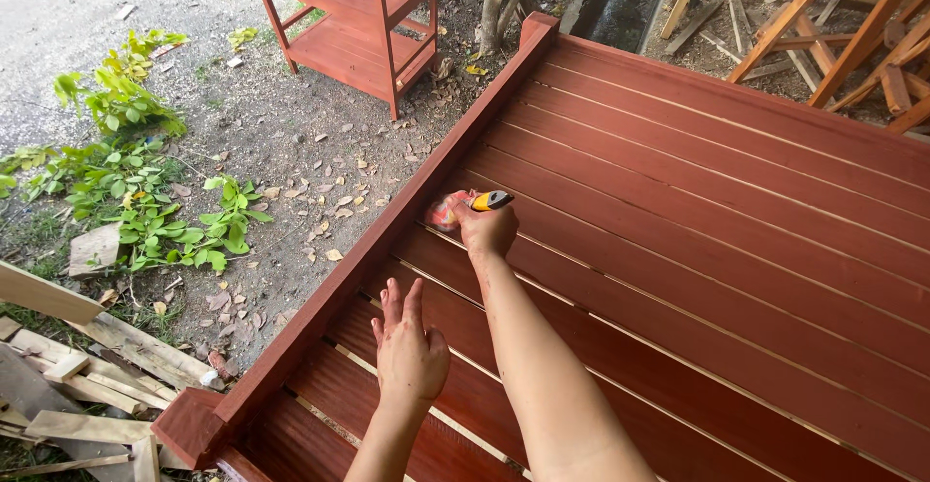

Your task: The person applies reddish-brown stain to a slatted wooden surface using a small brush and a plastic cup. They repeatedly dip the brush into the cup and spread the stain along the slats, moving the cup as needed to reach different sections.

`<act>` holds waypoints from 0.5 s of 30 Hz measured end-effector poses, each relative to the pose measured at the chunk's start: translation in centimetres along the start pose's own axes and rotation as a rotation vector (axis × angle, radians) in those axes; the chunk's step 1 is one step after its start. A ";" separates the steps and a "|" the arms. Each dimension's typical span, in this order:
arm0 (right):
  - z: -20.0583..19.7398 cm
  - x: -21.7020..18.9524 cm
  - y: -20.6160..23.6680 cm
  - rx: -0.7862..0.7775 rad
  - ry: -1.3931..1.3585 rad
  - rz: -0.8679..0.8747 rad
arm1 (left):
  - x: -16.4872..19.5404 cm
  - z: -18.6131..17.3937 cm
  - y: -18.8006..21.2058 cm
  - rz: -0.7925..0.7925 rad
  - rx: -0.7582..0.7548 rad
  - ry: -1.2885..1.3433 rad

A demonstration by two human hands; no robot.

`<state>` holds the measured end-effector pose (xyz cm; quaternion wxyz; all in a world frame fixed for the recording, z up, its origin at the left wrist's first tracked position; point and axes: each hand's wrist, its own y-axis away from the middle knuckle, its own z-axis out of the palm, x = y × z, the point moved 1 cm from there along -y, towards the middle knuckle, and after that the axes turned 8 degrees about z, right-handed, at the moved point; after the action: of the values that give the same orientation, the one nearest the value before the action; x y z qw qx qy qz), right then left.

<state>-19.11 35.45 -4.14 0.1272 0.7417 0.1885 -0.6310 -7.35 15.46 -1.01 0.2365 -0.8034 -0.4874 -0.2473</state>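
Head view: my right hand (487, 232) is clenched round a brush (463, 206) with a yellow-black handle, bristles on a slat next to the side rail (387, 232) of the red-stained slatted frame (717, 201). Left hand (409, 351) is released, flat on a nearer slat, fingers spread. Red shelf (354, 17) stands on the dirt beyond; wood offcuts (87, 385) lie to the left.

Soft, even daylight fills the view, bright without glare; shadows are faint (only a slight darkening under the arms). Focus is sharp throughout, with mild wide-angle bending near the edges.
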 end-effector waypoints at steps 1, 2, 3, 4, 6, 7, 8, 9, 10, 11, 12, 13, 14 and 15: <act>-0.4 -0.1 0.0 -0.001 0.079 -0.045 | 0.1 0.0 0.1 -0.007 -0.004 0.006; -1.2 -0.2 0.0 0.018 0.123 -0.018 | 0.3 0.1 0.1 -0.013 -0.011 0.013; -2.2 -0.3 0.0 0.040 0.169 0.008 | 0.8 0.3 0.4 -0.018 -0.019 0.022; -3.4 -0.5 -0.1 0.062 0.212 0.035 | 1.3 0.4 0.7 -0.024 -0.030 0.023; -7.7 -0.7 -0.1 0.058 0.194 -0.060 | 2.9 0.7 1.1 -0.026 -0.040 0.026; -10.1 -0.8 -0.1 0.057 0.185 -0.105 | 3.8 0.9 1.3 -0.007 -0.049 0.032; -12.4 -0.9 -0.3 0.072 0.269 -0.063 | 4.9 1.1 1.7 0.011 -0.064 0.040; -15.1 -0.9 -0.3 0.089 0.354 -0.017 | 6.0 1.5 2.5 0.030 -0.084 0.048; -18.1 -0.9 -0.3 0.110 0.440 0.030 | 7.2 2.0 3.2 0.042 -0.100 0.048; -21.0 -0.9 -0.4 0.139 0.453 0.028 | 8.6 2.6 3.6 0.058 -0.113 0.051; -24.2 -0.7 -0.2 0.163 0.469 0.027 | 10.0 3.2 4.3 0.071 -0.128 0.054; -27.3 -0.5 0.0 0.188 0.482 0.025 | 11.4 4.0 5.0 0.085 -0.141 0.057; -30.5 -0.4 -0.2 0.195 0.506 0.048 | 13.0 4.8 5.6 0.104 -0.153 0.060; -33.9 -0.2 0.0 0.200 0.533 0.076 | 14.5 5.6 6.5 0.120 -0.169 0.063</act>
<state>10.99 49.95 1.82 0.0230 0.8967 0.1240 -0.4242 5.23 25.91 2.86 0.1973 -0.8401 -0.4080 -0.2982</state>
